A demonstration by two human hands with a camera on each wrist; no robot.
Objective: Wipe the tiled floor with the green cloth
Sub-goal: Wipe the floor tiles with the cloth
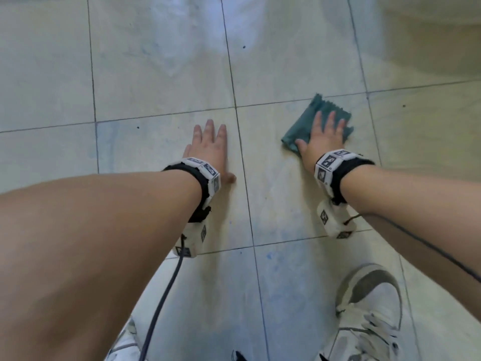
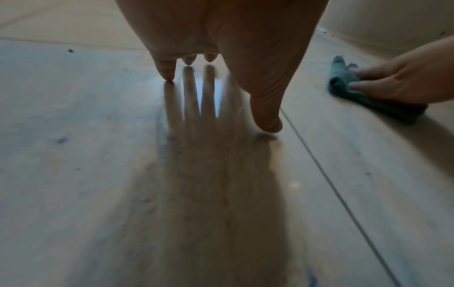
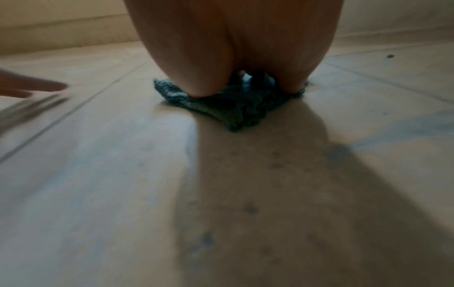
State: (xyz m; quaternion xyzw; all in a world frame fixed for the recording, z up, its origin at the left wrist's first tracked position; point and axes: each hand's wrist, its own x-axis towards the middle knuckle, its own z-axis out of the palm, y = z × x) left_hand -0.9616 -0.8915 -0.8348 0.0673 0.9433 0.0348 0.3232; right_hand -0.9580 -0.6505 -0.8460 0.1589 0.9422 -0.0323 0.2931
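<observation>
Floor (image 1: 156,82) of pale square tiles with dark grout lines, faint blue smears on several tiles, small dark specks toward the upper middle and right of the head view.

Green cloth (image 1: 311,118) lies crumpled on the floor right of center in the head view, just below a horizontal grout line. Right hand (image 1: 322,138) rests flat on top of it, fingers straight and spread, thumb out to the left along the cloth's lower edge. Grip there is wide: a flat press, no curl round the fabric. Right wrist view shows the cloth (image 3: 236,108) bunched beneath the right hand (image 3: 233,48), fabric sticking out at left and front. Left wrist view shows the same cloth (image 2: 343,85) at right of frame under the right hand (image 2: 403,77), fingers lying across it.

Left hand (image 1: 208,149) at center of the head view, planted on bare tile just left of a vertical grout line, well apart from the cloth. Fingers straight and slightly spread, holding nothing; grip wide. Left wrist view: left hand (image 2: 221,38) with fingertips touching the glossy tile, reflection below them.

Wristband (image 1: 197,175) with printed markers on the left wrist, a cable (image 1: 161,303) trailing toward the bottom of frame. White shoe (image 1: 369,308) at lower right.
</observation>
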